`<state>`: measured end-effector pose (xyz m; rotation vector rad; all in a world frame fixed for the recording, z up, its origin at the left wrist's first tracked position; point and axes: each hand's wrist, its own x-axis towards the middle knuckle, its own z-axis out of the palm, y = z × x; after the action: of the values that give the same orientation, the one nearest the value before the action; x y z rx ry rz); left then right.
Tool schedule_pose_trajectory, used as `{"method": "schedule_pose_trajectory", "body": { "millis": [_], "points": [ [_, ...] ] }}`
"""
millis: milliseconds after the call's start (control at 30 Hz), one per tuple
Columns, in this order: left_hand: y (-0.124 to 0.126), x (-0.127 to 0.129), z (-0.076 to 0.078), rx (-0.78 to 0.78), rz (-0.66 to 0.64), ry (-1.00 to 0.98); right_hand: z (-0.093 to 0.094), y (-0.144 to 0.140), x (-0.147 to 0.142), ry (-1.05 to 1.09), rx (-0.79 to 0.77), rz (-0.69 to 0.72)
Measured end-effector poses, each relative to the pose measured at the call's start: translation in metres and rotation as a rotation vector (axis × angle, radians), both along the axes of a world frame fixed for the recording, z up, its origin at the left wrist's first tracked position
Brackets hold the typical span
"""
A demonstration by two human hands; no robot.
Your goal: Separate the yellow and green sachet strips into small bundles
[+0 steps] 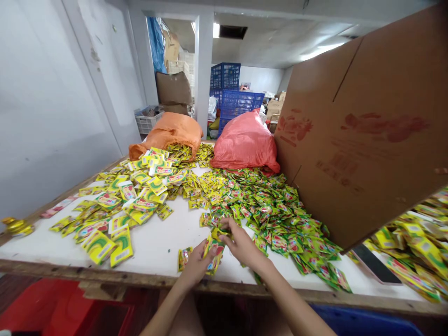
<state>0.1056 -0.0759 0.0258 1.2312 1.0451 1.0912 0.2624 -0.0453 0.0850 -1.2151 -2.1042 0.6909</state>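
My left hand (196, 265) is closed around a yellow-and-green printed packet (216, 257), held just above the table's front part. Close against the packet's upper end, my right hand (241, 241) pinches a small yellow-green sachet (217, 233); whether the sachet is partly inside the packet I cannot tell. Another small sachet (183, 257) lies on the table beside my left hand. To the right spreads a large heap of green sachets (276, 219). At the left lies a pile of larger yellow packets (140, 200), several with white flaps showing.
An orange sack (175, 126) spills yellow sachets at the back, beside a pink-red sack (245, 140). A large cardboard box (364, 126) leans over the right side. Near it lies a phone (376, 265). A roll of yellow tape (17, 227) sits at the far left edge.
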Motion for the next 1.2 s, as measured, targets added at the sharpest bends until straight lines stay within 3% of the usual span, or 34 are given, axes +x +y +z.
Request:
{"method": "schedule_pose_trajectory", "body": {
  "millis": [233, 433, 533, 667, 800, 967, 1133, 1200],
  "points": [
    [0.005, 0.004, -0.005, 0.125, -0.064, 0.072, -0.013, -0.008, -0.003, -0.085, 0.133, -0.088],
    [0.005, 0.0, -0.016, 0.102, -0.052, 0.009, -0.021, -0.021, -0.003, -0.149, -0.026, 0.011],
    [0.001, -0.001, -0.011, 0.04, -0.061, -0.101, -0.028, -0.025, 0.0, 0.018, -0.105, 0.035],
    [-0.006, 0.001, -0.005, 0.053, 0.01, -0.132, -0.047, -0.032, 0.001, 0.392, -0.119, -0.096],
    [-0.006, 0.001, -0.01, 0.13, 0.035, -0.071, -0.058, -0.032, -0.001, 0.35, -0.069, -0.101],
    [-0.003, 0.0, -0.018, 0.163, 0.034, 0.109, -0.055, -0.026, -0.004, 0.322, -0.01, -0.063],
    [-0.007, 0.004, -0.012, 0.287, 0.18, 0.078, -0.055, -0.025, -0.009, 0.467, -0.009, -0.16],
    [-0.01, 0.005, -0.007, 0.311, 0.213, 0.082, -0.054, -0.027, -0.009, 0.439, -0.009, -0.129]
  ]
}}
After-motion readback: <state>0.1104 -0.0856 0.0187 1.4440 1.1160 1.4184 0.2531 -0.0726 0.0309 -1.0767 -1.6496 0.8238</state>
